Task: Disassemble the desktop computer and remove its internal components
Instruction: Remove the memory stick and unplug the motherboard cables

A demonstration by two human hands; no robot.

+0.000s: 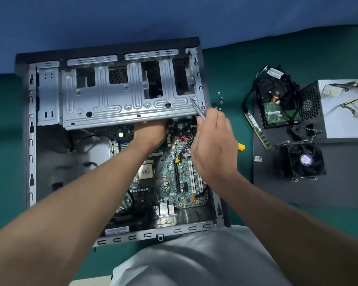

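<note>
Surface: green mat [225,69] over the table, blue backdrop [174,15] at 12 o'clock.

Desktop case [29,141] open on its side, centre-left of view. Motherboard [170,174] seated toward its 5 o'clock. Grey drive cage [103,100] across its 12 o'clock end.

At 3 o'clock of the case: black side panel [298,193] flat on the mat, carrying hard drive [277,104], power supply [339,124] and cooler fan [304,162]. RAM stick [256,129] along the panel's left edge. Loose screws [220,102] on the mat between case and panel.

Left hand [151,133]: reaching under the near edge of the drive cage, fingers hidden, grip cannot be told.

Right hand [213,145]: fingers curled round a slim screwdriver [196,108], tip against the cage's 3 o'clock corner.
</note>
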